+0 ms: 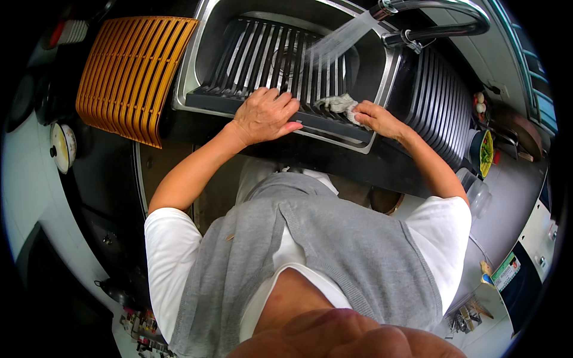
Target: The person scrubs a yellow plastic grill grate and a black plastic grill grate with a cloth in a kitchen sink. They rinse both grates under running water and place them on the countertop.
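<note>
A black slatted rack (215, 99) lies tilted in the stainless steel sink (190, 76), its near edge up on the front rim. My left hand (267, 114) grips that near edge, fingers over the top and thumb along the front. Between the fingers of my right hand (380, 120) is a crumpled pale cloth (338, 104), pressed against the rack's slats near the right end. Water (340, 38) streams from the faucet (438, 22) onto the middle of the slats. Through the gaps the sink's drain shows in part.
An orange slatted panel (134, 74) leans over the counter left of the sink. Another dark ribbed rack (441, 103) lies to the right. Beyond it are a yellow-green basket (485, 152) with green contents and a clear container (476, 194). A pot lid (63, 147) sits far left.
</note>
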